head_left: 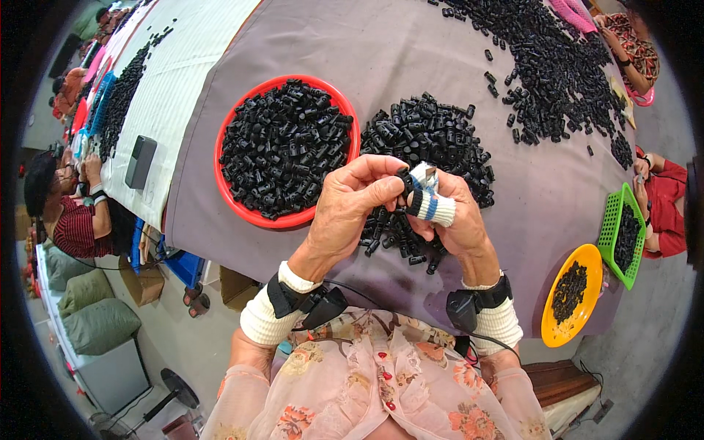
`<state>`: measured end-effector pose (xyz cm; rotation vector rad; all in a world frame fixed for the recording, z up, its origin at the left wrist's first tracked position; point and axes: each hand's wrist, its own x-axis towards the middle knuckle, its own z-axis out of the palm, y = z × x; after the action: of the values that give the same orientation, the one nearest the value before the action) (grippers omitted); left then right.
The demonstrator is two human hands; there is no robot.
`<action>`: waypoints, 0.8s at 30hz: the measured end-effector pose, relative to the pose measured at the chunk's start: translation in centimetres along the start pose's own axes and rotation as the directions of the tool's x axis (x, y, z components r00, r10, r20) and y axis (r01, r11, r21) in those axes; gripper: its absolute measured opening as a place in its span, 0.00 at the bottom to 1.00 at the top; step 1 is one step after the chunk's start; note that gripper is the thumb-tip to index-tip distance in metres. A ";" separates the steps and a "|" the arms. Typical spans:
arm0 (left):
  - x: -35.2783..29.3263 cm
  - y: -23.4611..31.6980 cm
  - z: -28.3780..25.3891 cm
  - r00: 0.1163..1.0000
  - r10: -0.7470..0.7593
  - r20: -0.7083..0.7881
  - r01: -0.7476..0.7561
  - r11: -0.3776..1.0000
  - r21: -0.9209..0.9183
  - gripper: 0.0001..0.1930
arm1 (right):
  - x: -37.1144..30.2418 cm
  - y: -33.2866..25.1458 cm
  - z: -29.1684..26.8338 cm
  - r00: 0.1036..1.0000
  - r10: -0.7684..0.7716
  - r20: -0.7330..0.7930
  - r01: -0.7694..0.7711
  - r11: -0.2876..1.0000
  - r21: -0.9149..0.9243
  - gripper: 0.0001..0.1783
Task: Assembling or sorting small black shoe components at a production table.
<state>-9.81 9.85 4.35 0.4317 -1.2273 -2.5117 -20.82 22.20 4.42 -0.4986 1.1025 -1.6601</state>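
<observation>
Over the grey-covered table (293,37), my hands meet in front of a heap of small black cylindrical plastic parts (433,132). With thumb and index finger, my left hand (356,194) pinches one small black plastic part (403,178). My right hand (466,220) is curled closed against it. A white knit cover with blue stripes (438,209) wraps one of its fingers. Those fingertips are partly hidden, so what they grip is unclear. Beside my left hand stands a red round basin (218,165) filled with similar black parts.
A larger spread of black parts (557,81) covers the far right. A yellow plate (592,258) and a green basket (607,231) hold more at the right edge. A dark phone-like box (141,163) lies on the left white cloth. Other people sit on both sides.
</observation>
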 end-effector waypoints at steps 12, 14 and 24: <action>-0.2 0.0 -0.1 0.999 -0.047 0.004 0.046 0.997 0.061 0.12 | 0.2 0.8 -0.2 1.000 0.030 0.009 -0.030 0.999 0.028 0.07; -0.2 0.0 -0.2 0.996 -0.084 -0.004 0.084 0.995 0.052 0.12 | 0.1 0.9 -0.2 0.999 0.045 0.005 -0.045 0.999 0.012 0.07; -0.2 1.4 -1.2 0.982 0.089 -0.169 -0.106 0.990 -0.093 0.08 | 0.4 0.7 -0.2 0.997 0.028 -0.068 -0.035 0.992 -0.118 0.07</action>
<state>-8.95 8.27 4.80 0.5287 -1.0290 -2.3893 -20.75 21.95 3.66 -0.5030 1.2569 -1.5997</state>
